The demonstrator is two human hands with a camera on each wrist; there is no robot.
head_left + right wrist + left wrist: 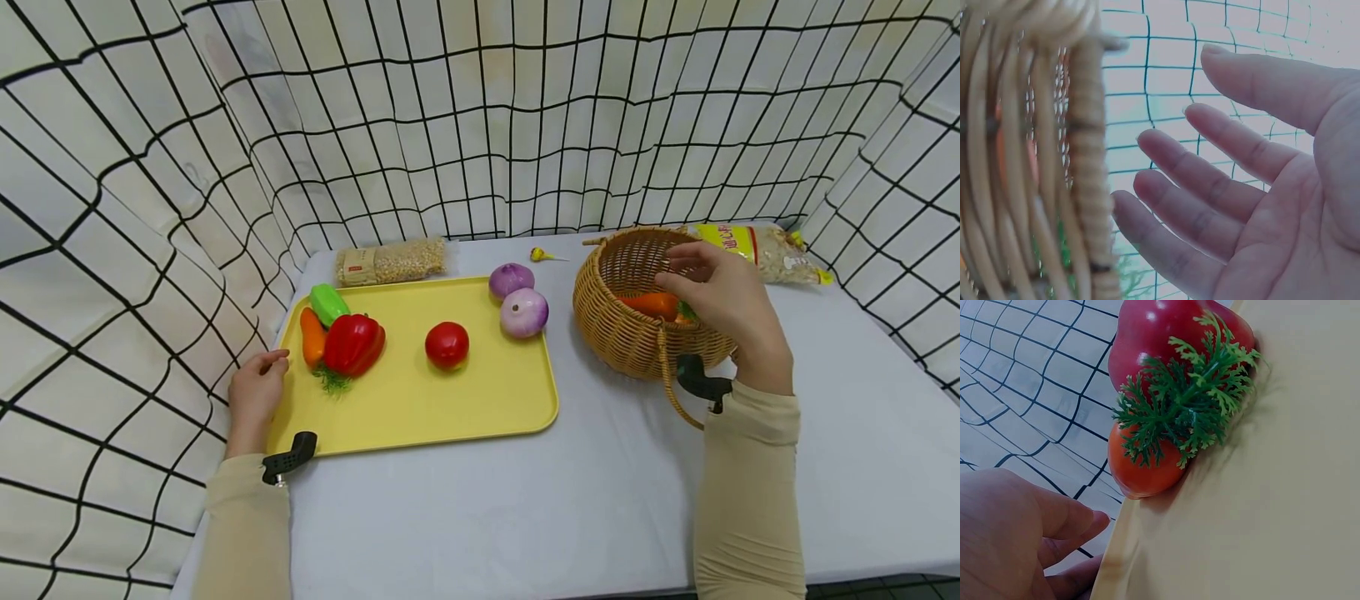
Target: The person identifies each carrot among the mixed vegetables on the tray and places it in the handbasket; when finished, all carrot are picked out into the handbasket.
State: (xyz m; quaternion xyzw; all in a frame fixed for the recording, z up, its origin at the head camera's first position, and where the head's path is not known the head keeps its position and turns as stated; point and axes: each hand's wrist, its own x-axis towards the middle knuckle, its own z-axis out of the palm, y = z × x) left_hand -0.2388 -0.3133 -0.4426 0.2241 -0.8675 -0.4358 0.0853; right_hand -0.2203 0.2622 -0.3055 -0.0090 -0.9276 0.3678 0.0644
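My right hand [723,292] hovers over the near rim of a wicker basket [622,337], fingers apart and holding nothing; the right wrist view shows the spread palm [1285,206] beside the weave. Inside the basket lies an orange carrot [651,305] with green leaves, partly hidden by the hand. At the left edge of a yellow tray [420,408], my left hand [257,392] has loosely bent fingers and holds nothing visible; whether it touches the rim is unclear. Nearest to it are a carrot [312,337] with leafy greens [1185,400] and a red bell pepper [355,345].
A green pepper [328,304] and a tomato [447,345] lie on the tray. Two purple onions [524,312] sit at its right corner. Behind are a grain bag [393,262], a small yellow item [538,254] and another bag [780,254]. Black wire mesh surrounds the table.
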